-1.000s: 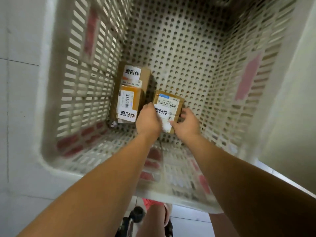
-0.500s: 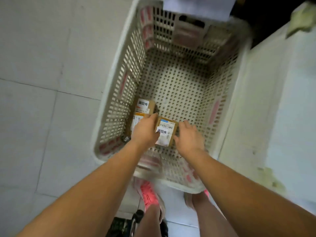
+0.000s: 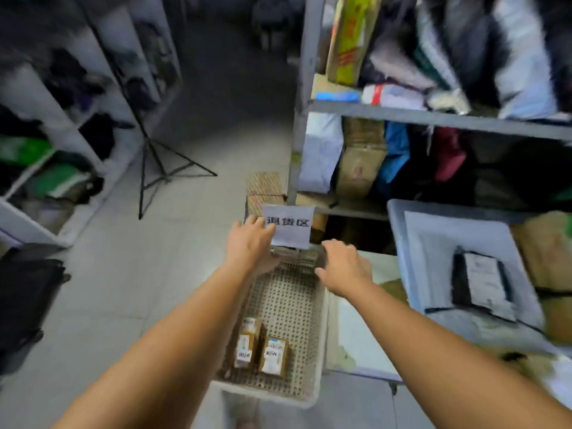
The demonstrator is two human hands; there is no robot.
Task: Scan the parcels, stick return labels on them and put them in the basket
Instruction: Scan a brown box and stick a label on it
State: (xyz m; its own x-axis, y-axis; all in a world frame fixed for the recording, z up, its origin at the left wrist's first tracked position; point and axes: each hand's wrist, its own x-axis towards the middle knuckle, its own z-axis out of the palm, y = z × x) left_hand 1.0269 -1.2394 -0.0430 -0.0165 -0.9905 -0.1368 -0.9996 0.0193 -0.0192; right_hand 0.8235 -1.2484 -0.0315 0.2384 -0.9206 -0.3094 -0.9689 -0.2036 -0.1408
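A white perforated basket (image 3: 320, 342) stands on the floor below me. On its bottom lie small brown cardboard parcels with white labels: the right parcel (image 3: 274, 356) and the left parcels (image 3: 246, 342) beside it. Neither hand touches a parcel. My left hand (image 3: 249, 244) and my right hand (image 3: 343, 267) hover above the basket's far end, fingers spread and relaxed, holding nothing. A paper sign (image 3: 289, 227) with printed characters stands at the basket's far rim, just beyond my left fingertips.
A table (image 3: 365, 345) borders the basket on the right, carrying a grey bin (image 3: 399, 230) with packets. Shelves (image 3: 433, 116) stuffed with parcels rise behind it. A black tripod (image 3: 161, 162) and more shelving (image 3: 37, 150) stand to the left across a tiled aisle.
Both hands let go of the right parcel and rose out of the basket. My view lifted from the basket's inside to the room.
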